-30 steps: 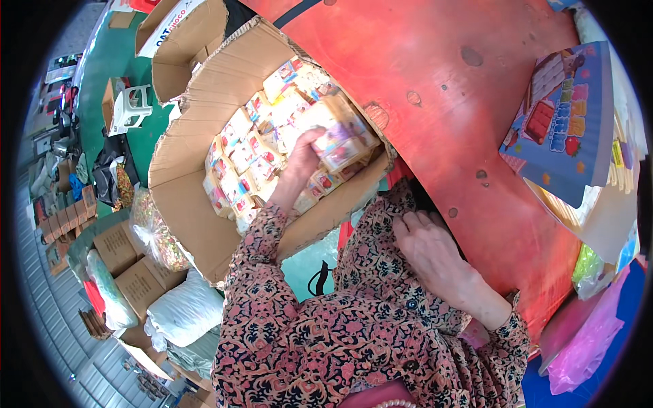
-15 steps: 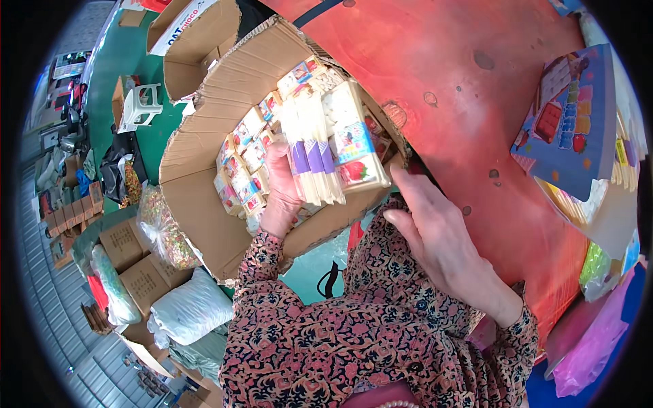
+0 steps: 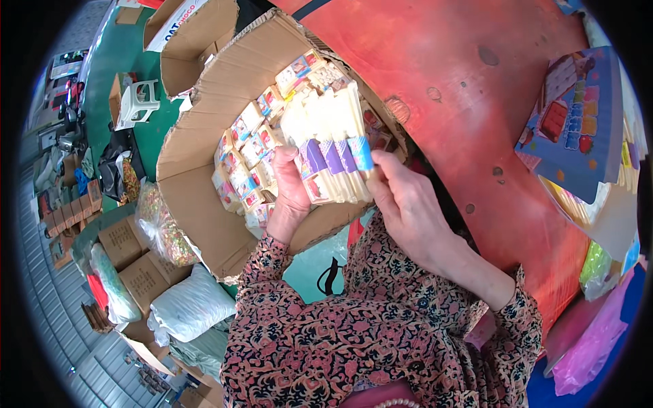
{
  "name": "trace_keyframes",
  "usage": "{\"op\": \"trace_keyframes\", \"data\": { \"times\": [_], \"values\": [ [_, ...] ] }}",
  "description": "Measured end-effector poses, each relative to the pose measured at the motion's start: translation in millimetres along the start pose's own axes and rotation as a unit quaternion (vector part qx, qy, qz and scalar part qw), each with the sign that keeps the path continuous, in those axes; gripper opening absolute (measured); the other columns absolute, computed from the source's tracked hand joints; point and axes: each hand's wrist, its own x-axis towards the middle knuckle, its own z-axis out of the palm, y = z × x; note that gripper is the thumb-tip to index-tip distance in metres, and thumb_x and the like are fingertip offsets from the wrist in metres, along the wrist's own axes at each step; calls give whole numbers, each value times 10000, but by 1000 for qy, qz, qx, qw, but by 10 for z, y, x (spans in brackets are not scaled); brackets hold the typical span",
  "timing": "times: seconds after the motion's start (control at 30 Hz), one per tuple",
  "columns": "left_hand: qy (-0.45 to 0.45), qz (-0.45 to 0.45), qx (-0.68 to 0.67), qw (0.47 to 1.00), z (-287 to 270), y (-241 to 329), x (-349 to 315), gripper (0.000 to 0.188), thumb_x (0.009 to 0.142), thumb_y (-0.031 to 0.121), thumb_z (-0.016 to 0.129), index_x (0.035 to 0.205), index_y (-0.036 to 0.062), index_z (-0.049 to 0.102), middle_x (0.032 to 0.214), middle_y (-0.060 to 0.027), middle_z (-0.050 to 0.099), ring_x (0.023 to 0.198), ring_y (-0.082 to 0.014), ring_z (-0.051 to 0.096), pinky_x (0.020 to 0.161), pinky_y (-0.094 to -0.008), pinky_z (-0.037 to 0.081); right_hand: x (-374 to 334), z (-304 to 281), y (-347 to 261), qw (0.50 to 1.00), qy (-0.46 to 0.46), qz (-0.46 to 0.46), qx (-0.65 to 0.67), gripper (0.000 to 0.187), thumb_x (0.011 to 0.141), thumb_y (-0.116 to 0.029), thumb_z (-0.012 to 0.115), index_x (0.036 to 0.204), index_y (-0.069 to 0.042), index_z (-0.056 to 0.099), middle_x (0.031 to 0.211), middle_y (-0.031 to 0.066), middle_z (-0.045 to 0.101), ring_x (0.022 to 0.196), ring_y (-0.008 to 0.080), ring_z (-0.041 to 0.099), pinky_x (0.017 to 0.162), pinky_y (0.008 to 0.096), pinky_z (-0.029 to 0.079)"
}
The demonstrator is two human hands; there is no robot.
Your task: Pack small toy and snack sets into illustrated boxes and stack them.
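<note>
One row of slim, pale, clear-wrapped packets with purple and blue bands [image 3: 331, 163] is held over the open brown corrugated cardboard box [image 3: 197, 183], near the box's lower right edge. Three purple bands and one blue band show side by side; the full count cannot be told because the packets overlap and the upper ends are glaring white. The left hand [image 3: 290, 190] is clamped on the row's left side, thumb uppermost. The right hand [image 3: 415, 207] has thumb and forefinger together on its right end, at the blue band.

Under the row, many small white packets with strawberry-printed labels [image 3: 257, 146] lie in the box, too crowded to count. Beside the box's right edge runs the left edge of one worn red table [image 3: 469, 129]. At the table's right edge stands one blue printed cardboard display carton [image 3: 578, 129] with pale packets in it.

Beyond the box's upper left edge is a second open brown carton [image 3: 187, 64], and farther out one white plastic stool [image 3: 140, 102]. Near its lower left corner is one clear bag of multicoloured pieces [image 3: 163, 228].
</note>
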Motion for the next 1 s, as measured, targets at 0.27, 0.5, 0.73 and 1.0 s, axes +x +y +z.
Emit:
{"op": "trace_keyframes", "data": {
  "times": [0.27, 0.5, 0.73, 1.0],
  "values": [
    [-27, 3, -20, 999, 32, -46, -53, 809, 707, 321, 591, 1395, -14, 329, 1335, -307, 430, 1198, -446, 460, 1016, -554, 372, 33, 5, -3, 993, -36, 34, 103, 309, 919, -160, 574, 1153, 24, 491, 901, 108, 611, 775, 129, 582, 671, 307, 474],
    [-60, 14, -77, 995, 251, -143, -87, 742, 640, 288, 549, 1308, -20, 450, 1212, -227, 567, 1058, -378, 569, 965, -506, 441, -1, -70, -186, 990, -12, 30, 137, 230, 915, -142, 544, 1039, 29, 453, 791, 194, 570, 670, 272, 577, 596, 384, 433],
    [-47, 18, -113, 992, 142, -149, -87, 752, 631, 281, 544, 1309, -29, 447, 1220, -231, 562, 1040, -384, 576, 956, -511, 447, -34, -62, -140, 989, -20, 33, 140, 295, 917, -179, 556, 1084, 38, 446, 823, 201, 587, 695, 287, 589, 613, 388, 447],
    [-60, 3, -46, 997, 305, -210, -63, 801, 638, 262, 555, 1369, -14, 377, 1302, -247, 495, 1143, -387, 522, 1019, -502, 393, -39, -57, -177, 976, -48, 113, 179, 501, 839, -156, 688, 1242, -9, 428, 1045, 62, 603, 998, 96, 542, 876, 297, 457]
  ]
}}
